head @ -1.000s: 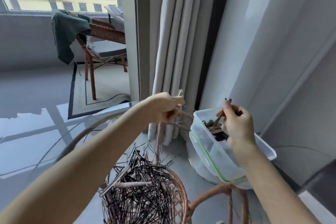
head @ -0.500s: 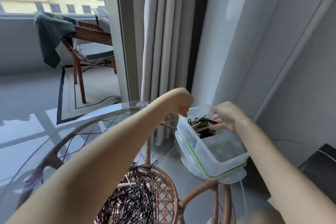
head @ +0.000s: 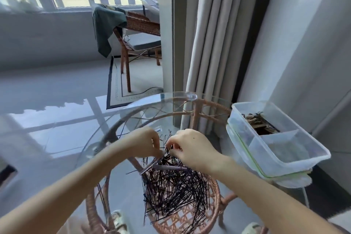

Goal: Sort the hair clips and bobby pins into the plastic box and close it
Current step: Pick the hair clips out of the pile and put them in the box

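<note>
Black wire bobby pins (head: 174,186) lie heaped on the round glass counter (head: 114,129). Your left hand (head: 144,144) and right hand (head: 191,148) pinch pins; lift few, untangled, toward the clear plastic box (head: 284,157).

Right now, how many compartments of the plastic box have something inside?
1. The plastic box has two compartments visible: the far compartment holds brownish clips; the near compartment looks empty.

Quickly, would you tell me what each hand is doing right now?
Left hand: fingers pinched at the top of the bobby pin pile; what it holds cannot be told.
Right hand: the same.
</note>
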The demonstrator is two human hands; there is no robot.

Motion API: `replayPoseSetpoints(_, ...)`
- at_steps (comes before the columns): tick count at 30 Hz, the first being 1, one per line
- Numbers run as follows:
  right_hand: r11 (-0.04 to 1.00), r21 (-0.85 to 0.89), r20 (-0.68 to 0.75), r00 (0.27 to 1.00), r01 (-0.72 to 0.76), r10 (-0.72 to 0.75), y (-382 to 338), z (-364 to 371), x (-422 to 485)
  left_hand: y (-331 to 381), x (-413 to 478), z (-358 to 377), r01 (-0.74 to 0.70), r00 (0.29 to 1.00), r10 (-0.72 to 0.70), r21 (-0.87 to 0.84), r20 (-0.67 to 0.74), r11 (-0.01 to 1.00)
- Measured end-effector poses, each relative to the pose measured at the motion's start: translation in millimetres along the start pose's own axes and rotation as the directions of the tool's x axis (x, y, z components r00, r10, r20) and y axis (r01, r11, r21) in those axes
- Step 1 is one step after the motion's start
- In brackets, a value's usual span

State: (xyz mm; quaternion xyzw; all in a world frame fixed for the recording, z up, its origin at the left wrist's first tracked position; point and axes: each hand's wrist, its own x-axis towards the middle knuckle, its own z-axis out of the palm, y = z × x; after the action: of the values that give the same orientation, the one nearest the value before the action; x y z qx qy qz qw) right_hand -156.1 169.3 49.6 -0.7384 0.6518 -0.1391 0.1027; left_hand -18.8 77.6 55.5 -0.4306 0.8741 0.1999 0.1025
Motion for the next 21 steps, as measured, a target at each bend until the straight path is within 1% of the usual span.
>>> replayPoseSetpoints(2,0.996,-0.082,0.061,0.998,0.024,-0.019,-6,11,5,-5,-7,15,0.003,0.999,-0.001,0.043,-0.032,0.999)
replayPoseSetpoints(5,0.968,-0.248,0.133,0.991,0.051,-0.018,-13,24,4,-6,-8,25,-0.009,0.997,0.008,-0.021,-0.081,1.000)
replayPoseSetpoints(7,0.967,-0.252,0.136,0.991,0.021,0.014,-15,30,2,-4,-6,26,-0.014,0.996,0.011,-0.033,-0.084,0.999)
replayPoseSetpoints(9,0.974,-0.224,0.118,0.993,0.009,0.018,-14,29,-1,-2,-4,26,-0.018,0.996,0.018,-0.001,-0.085,1.000)
replayPoseSetpoints(11,0.987,-0.158,0.079,0.997,-0.015,0.028,-13,27,-7,0,-3,27,-0.016,0.995,0.018,0.019,-0.093,1.000)
replayPoseSetpoints(13,0.995,-0.079,0.011,0.998,-0.060,0.061,-10,23,-16,-2,-4,25,-0.017,0.993,0.014,-0.025,-0.118,1.000)
replayPoseSetpoints(14,0.996,-0.036,-0.031,0.996,-0.086,0.085,-8,20,-21,-4,-5,24,-0.012,0.992,0.001,-0.093,-0.125,0.996)
replayPoseSetpoints(15,0.991,0.043,-0.075,0.989,-0.124,0.127,-6,16,-24,-7,-5,21,-0.002,0.992,-0.023,-0.199,-0.120,0.980)
replayPoseSetpoints(16,0.973,0.165,-0.101,0.978,-0.162,0.180,-2,12,-27,-10,-6,18,0.013,0.993,-0.050,-0.316,-0.110,0.949)
replayPoseSetpoints(17,0.933,0.305,-0.110,0.966,-0.190,0.233,0,7,-29,-12,-5,16,0.023,0.991,-0.074,-0.409,-0.110,0.912)
replayPoseSetpoints(18,0.883,0.424,-0.103,0.958,-0.200,0.266,3,3,-28,-13,-3,14,0.026,0.988,-0.094,-0.464,-0.124,0.885)
replayPoseSetpoints(19,0.842,0.502,-0.093,0.955,-0.199,0.282,5,0,-26,-13,1,15,0.029,0.984,-0.111,-0.485,-0.141,0.874)
replayPoseSetpoints(21,0.804,0.560,-0.102,0.947,-0.200,0.306,10,-2,-18,-6,9,20,0.059,0.979,-0.144,-0.479,-0.142,0.876)
